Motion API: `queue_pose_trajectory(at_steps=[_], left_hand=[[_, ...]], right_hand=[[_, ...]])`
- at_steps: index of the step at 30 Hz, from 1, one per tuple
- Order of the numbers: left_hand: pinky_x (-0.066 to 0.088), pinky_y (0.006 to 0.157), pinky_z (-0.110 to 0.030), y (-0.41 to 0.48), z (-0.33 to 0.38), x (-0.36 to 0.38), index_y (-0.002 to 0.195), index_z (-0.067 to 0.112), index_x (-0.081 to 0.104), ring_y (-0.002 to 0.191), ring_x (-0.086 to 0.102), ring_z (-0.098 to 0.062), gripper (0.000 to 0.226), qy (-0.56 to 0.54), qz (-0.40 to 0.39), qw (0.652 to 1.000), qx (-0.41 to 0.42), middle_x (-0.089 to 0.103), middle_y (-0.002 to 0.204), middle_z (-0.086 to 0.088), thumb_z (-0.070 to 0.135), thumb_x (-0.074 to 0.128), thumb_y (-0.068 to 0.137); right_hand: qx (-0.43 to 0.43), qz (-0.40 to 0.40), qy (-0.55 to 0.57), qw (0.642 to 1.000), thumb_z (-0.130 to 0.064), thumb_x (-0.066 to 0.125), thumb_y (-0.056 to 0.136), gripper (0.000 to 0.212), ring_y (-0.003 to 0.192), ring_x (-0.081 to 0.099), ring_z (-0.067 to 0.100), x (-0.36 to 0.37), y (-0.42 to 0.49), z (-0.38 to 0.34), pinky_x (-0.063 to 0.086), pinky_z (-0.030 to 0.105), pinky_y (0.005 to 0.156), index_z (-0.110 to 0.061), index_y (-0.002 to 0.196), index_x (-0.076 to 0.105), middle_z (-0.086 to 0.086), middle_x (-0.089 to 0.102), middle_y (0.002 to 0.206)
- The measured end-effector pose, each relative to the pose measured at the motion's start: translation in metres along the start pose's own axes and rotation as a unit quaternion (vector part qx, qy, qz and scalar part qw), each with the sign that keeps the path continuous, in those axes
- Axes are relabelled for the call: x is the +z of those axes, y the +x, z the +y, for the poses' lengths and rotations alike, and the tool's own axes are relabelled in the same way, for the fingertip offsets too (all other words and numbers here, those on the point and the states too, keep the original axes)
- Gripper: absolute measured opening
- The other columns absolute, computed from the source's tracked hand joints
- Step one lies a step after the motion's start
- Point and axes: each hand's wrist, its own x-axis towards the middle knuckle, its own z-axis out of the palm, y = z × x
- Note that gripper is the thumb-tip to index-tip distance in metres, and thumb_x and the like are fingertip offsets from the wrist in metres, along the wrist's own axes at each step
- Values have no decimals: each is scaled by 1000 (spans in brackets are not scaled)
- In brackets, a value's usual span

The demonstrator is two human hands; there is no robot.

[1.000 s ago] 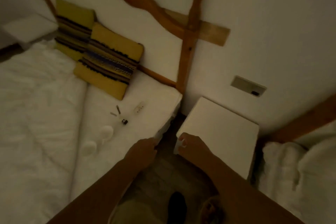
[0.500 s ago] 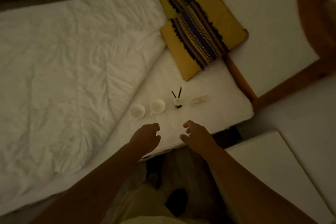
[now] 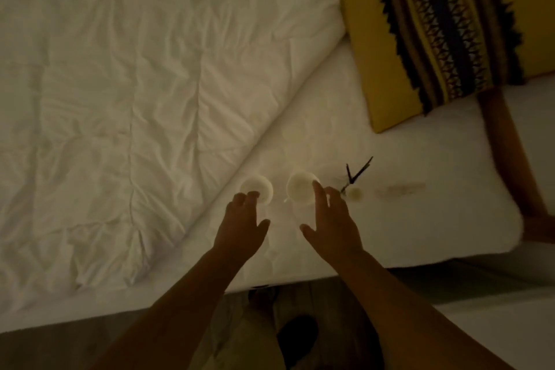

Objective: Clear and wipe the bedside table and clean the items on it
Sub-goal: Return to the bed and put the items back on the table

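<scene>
With left hand (image 3: pixel 243 225) and right hand (image 3: pixel 330 221) loose and empty, wrap fingers (image 3: pixel 319 196) softly round left cup (image 3: pixel 257 188) and right cup (image 3: pixel 300 191), then lift straight.

You look down on a dim bed (image 3: pixel 420 228), rumpled white duvet (image 3: pixel 120 99) left, yellow striped cushion (image 3: pixel 435 33) far right beside the wooden headboard (image 3: pixel 504 153).

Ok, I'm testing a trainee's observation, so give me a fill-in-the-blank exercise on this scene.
The left cup and right cup stand on the ____.
The left hand reaches for the ____ cup.
The dark sticks lie to the ____ of both cups.
The striped cushion is mostly ____.
Missing words: bed, left, right, yellow.
</scene>
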Motion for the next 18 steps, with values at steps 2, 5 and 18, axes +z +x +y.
queue_pose_trajectory(at_steps=[2, 5, 18], left_hand=[[46, 99, -41, 17, -8, 12, 143, 18, 29, 130, 40, -30, 78, 66, 33, 997, 21, 38, 142, -12, 38, 72, 80], [42, 102, -48, 39, -19, 33, 150, 22, 13, 140, 26, -35, 101, 92, 54, 994, 29, 19, 153, -14, 45, 76, 74], [47, 95, -48, 90, -45, 83, 148, 21, 22, 125, 31, -28, 105, 59, 109, 991, 53, 28, 140, -9, 35, 84, 65]], right_hand=[[-13, 15, -37, 999, -44, 72, 78, 104, 138, 30, 34, 17, 23, 4, 48, 44, 98, -28, 151, 0, 13, 18, 155], [-19, 31, -50, 998, -47, 76, 73, 116, 143, 22, 38, 42, 54, 12, 42, 48, 104, -28, 153, -6, 15, 9, 159], [-12, 94, 19, 995, -28, 83, 66, 102, 125, 37, 30, 97, 85, 34, 58, 40, 82, -28, 148, 23, 10, 29, 143]])
